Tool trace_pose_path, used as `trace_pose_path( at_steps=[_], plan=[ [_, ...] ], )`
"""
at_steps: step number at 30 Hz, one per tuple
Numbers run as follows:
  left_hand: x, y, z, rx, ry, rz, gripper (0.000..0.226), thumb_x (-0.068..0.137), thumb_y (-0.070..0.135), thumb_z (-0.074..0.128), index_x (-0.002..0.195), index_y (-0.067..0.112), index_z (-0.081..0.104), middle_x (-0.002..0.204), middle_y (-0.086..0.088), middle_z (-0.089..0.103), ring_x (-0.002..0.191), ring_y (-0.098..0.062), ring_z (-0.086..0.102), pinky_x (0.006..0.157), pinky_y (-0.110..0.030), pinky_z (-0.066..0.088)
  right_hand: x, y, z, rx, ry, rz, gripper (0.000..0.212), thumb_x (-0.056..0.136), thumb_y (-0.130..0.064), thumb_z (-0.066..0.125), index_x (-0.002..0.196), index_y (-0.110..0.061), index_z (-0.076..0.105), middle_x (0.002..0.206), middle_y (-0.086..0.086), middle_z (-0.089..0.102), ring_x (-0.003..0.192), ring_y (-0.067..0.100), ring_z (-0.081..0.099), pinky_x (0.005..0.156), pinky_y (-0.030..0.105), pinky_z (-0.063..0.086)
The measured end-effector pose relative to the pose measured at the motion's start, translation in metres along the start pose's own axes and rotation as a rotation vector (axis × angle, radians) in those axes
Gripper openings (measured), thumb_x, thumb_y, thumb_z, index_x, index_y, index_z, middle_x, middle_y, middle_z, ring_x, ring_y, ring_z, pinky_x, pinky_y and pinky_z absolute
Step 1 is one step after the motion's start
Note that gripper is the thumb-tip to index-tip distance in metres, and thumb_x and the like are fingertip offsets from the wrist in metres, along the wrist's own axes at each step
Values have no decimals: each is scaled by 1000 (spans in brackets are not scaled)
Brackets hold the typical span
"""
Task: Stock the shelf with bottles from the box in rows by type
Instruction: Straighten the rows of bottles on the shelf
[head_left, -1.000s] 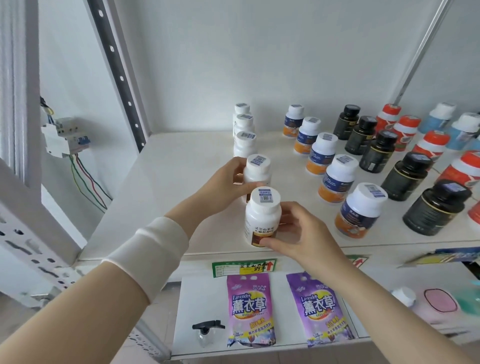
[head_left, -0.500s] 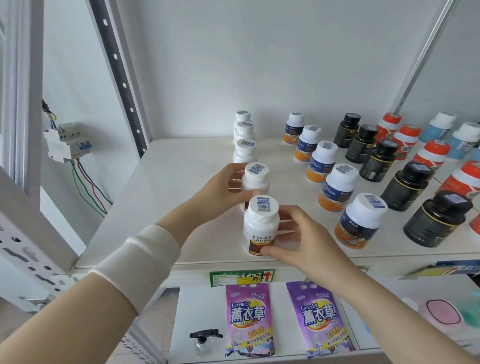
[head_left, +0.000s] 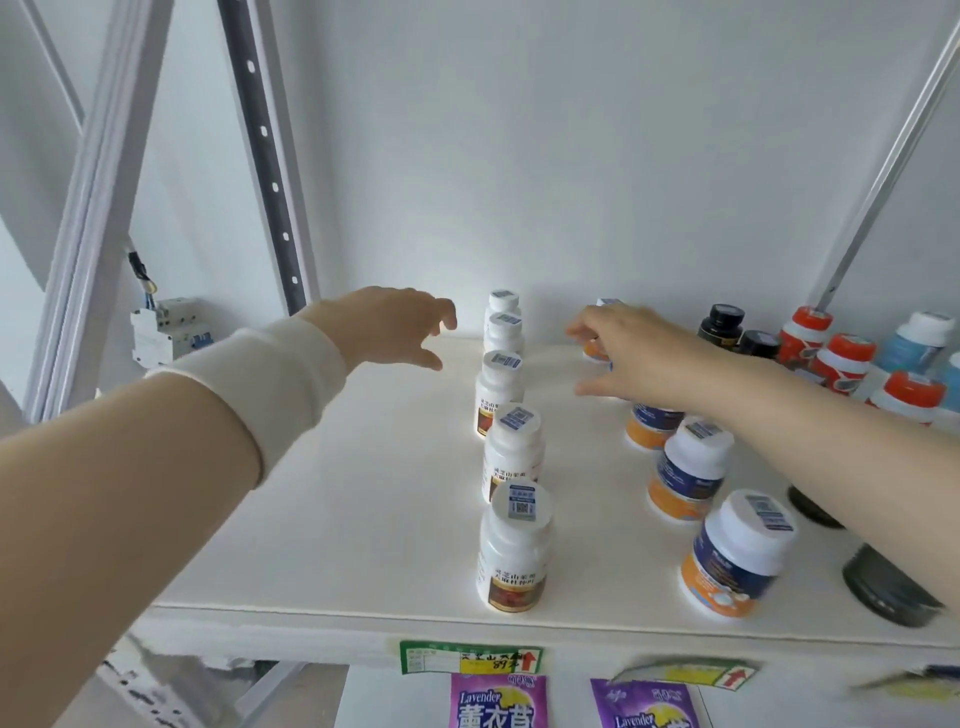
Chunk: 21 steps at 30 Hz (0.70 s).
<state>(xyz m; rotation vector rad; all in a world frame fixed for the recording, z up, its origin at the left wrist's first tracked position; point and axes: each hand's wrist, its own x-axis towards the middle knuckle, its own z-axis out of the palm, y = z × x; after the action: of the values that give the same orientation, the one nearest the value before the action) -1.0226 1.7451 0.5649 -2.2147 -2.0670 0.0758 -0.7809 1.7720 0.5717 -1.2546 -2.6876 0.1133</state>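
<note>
A row of several white bottles runs from the shelf's front edge to the back wall; the nearest white bottle (head_left: 513, 551) stands at the front. My left hand (head_left: 395, 325) hovers left of the row's far end, fingers loosely spread, holding nothing. On the other side of the row my right hand (head_left: 621, 353) hovers with spread fingers, over the far bottles of the blue-and-orange row (head_left: 688, 470). Neither hand touches a white bottle. The white shelf (head_left: 337, 493) carries all rows.
Black bottles (head_left: 722, 325), red-capped bottles (head_left: 836, 358) and light-blue bottles (head_left: 919, 338) stand in rows to the right. A perforated dark upright (head_left: 262, 156) stands at the back left. Purple lavender pouches (head_left: 496, 699) lie on the lower shelf. A breaker box (head_left: 166, 330) hangs at left.
Both hands have let go of the two front white bottles and moved up and back toward the far end of the row. The view has come closer to the shelf.
</note>
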Motion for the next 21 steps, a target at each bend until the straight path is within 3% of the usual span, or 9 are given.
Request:
trace_pose_path(
  at_steps=[5,9,12,16,18,21],
  plan=[
    [36,-7,19,-332,21,-30,54,87,38,61,133,19,40,130,1,55,115,-20,54,96,-33,43,33,-8,16,100,-74,26,64,78,-34,71,133,-15,42,133,0,51,120,17,49,99,29,40],
    [61,-4,41,-760,108,-49,59,83,36,67,132,18,42,129,1,54,108,-15,56,83,-24,43,44,-6,31,309,-145,103,68,71,-43,74,129,-23,45,128,-7,54,112,12,56,99,35,46],
    [77,1,58,-970,113,-22,58,83,31,68,133,16,42,127,0,55,101,-11,56,80,-20,46,49,-5,43,418,-168,139,64,68,-41,78,124,-28,48,122,-10,55,107,8,57,95,33,49],
    [89,10,72,-1086,143,0,54,84,27,67,132,16,43,117,6,54,101,-8,52,78,-16,43,56,-5,51,527,-188,174,59,68,-33,80,118,-29,50,112,-15,56,105,7,58,89,25,48],
    [94,15,77,-1117,182,4,51,84,27,68,129,17,45,113,10,53,100,-8,53,74,-11,44,58,-6,55,549,-189,177,57,67,-32,80,115,-30,51,107,-16,58,103,8,60,91,29,50],
    [99,20,83,-1181,226,-13,45,84,27,68,124,18,49,110,10,57,104,-14,58,82,-19,46,60,-6,58,548,-190,167,50,67,-33,80,109,-30,53,112,-8,63,99,14,65,92,38,51]
  ],
)
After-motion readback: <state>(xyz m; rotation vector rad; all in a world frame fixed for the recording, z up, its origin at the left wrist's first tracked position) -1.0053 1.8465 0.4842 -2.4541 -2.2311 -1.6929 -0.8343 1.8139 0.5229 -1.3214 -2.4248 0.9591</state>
